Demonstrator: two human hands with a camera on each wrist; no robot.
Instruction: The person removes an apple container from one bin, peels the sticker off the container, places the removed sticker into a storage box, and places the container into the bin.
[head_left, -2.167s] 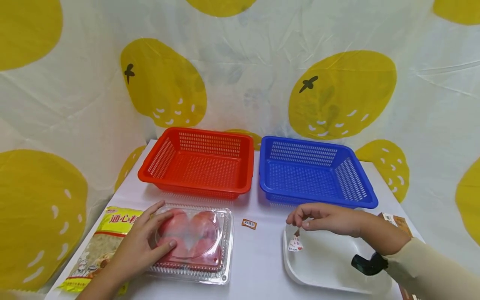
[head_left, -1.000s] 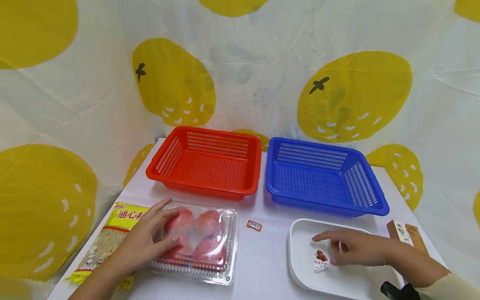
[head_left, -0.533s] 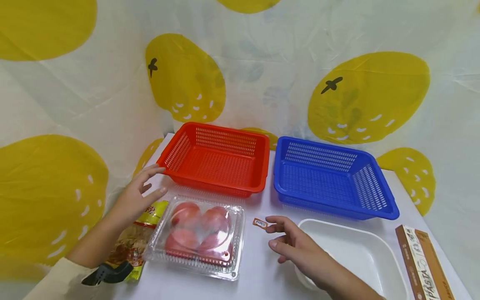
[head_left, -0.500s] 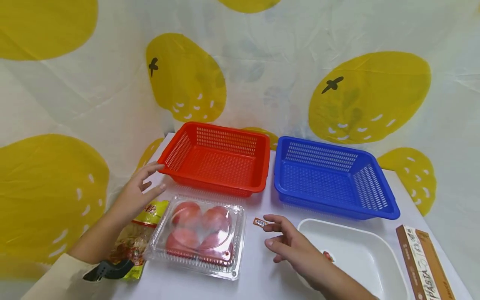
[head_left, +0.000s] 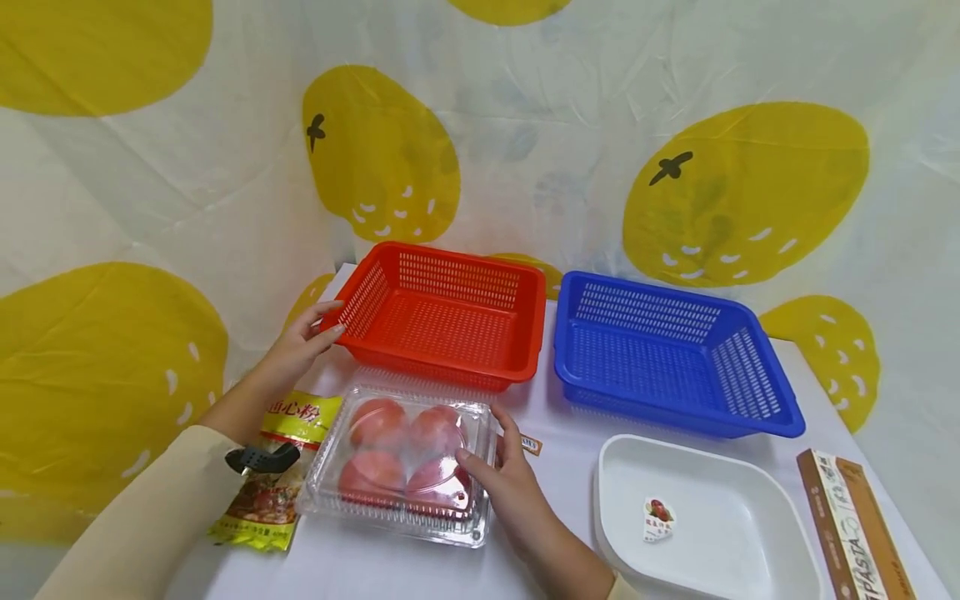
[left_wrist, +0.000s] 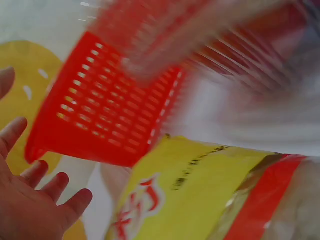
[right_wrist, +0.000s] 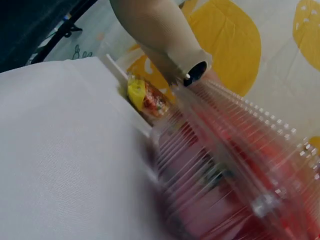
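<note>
Only the head view shows the near-right white tray [head_left: 720, 533]. The right hand [head_left: 517, 487], earlier apart, grips the near-left fruit box [head_left: 401, 454]; the left hand [head_left: 300, 340], fingers spread, is by the red basket [head_left: 450, 365].

Soft light glints on the clear box [head_left: 405, 460]; wrist views blur.

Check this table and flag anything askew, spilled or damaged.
Nothing looks spilled or damaged. Only mildly odd: in the head view, the clear box slightly overlaps the right edge of the yellow bag; whether they touch is unclear.
</note>
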